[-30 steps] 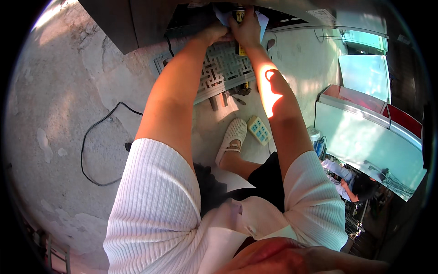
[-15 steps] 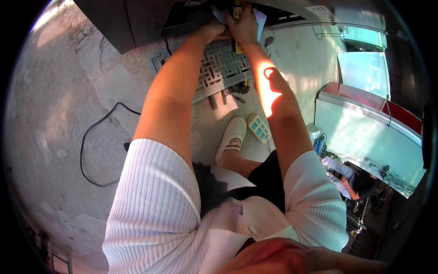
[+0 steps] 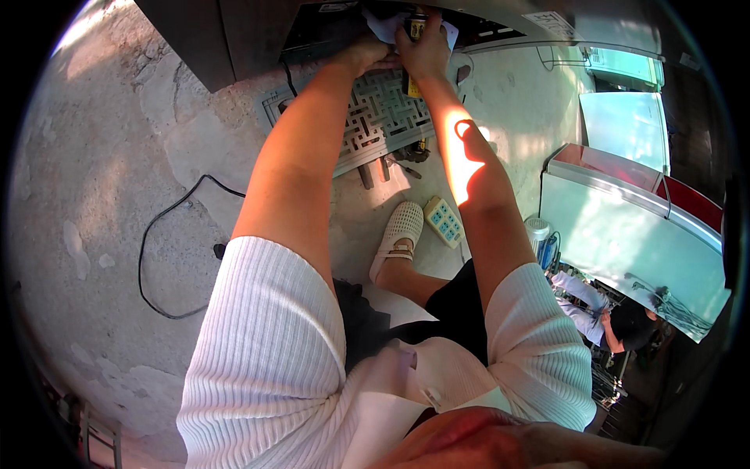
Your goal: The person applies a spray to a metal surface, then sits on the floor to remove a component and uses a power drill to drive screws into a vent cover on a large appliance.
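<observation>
At upper centre, my right hand point(image 3: 424, 51) is wrapped around the tool point(image 3: 416, 29) by the cabinet point(image 3: 262, 35); I cannot tell my left hand's point(image 3: 365, 55) grip. Caution: uneven pressure may cause slipping.

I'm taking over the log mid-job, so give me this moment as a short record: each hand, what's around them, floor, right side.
Left hand: at the dark cabinet opening, fingers partly hidden, grip unclear
Right hand: gripping a black-and-yellow object, exact kind unclear
Near hands: pale sheet
Below hands: grey patterned panel
Floor: black cable at left; power strip beside a pale shoe
Right side: large pale box; another person in a dark top
</observation>
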`<state>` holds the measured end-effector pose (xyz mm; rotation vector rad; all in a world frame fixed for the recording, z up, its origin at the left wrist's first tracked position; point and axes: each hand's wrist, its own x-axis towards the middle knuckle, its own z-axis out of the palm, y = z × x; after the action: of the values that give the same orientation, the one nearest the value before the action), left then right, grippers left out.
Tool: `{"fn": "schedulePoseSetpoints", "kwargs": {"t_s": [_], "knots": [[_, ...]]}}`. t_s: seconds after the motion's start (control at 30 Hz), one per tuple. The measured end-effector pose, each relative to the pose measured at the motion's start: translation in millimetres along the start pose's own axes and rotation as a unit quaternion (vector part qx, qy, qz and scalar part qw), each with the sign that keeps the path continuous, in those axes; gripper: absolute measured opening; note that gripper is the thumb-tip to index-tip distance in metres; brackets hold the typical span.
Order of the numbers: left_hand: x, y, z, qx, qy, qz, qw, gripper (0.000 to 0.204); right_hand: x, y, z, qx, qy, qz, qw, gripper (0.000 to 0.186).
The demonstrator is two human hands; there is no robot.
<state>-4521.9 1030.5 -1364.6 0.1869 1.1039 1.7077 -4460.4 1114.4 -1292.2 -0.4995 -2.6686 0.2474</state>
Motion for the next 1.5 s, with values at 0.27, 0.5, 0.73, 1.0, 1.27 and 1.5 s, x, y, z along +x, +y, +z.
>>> {"fn": "schedulePoseSetpoints", "kwargs": {"t_s": [0.27, 0.5, 0.73, 1.0, 1.27, 1.5], "knots": [[-2, 0, 0, 0.018, 0.014, -0.003, 1.000, 0.034, -4, -21, -16, 0.082, -0.102, 0.020, 0.991, 0.065], [5, -6, -5, 0.009, 0.012, 0.001, 1.000, 0.031, -1, -16, -11, 0.078, -0.100, -0.038, 0.991, 0.062], [5, -7, -6, 0.023, 0.017, 0.011, 1.000, 0.029, -3, -26, -14, 0.074, -0.092, -0.021, 0.993, 0.063], [1, -4, -4, 0.004, 0.005, 0.017, 1.000, 0.029, -5, -4, -4, 0.011, -0.081, -0.007, 0.997, 0.063], [-2, -4, -4, 0.017, 0.000, 0.020, 1.000, 0.031, -10, -11, -8, 0.023, -0.029, -0.022, 0.999, 0.061], [4, -6, -4, 0.000, -0.012, 0.018, 1.000, 0.035, -13, 7, 0, 0.031, -0.028, -0.006, 0.999, 0.062]]}}
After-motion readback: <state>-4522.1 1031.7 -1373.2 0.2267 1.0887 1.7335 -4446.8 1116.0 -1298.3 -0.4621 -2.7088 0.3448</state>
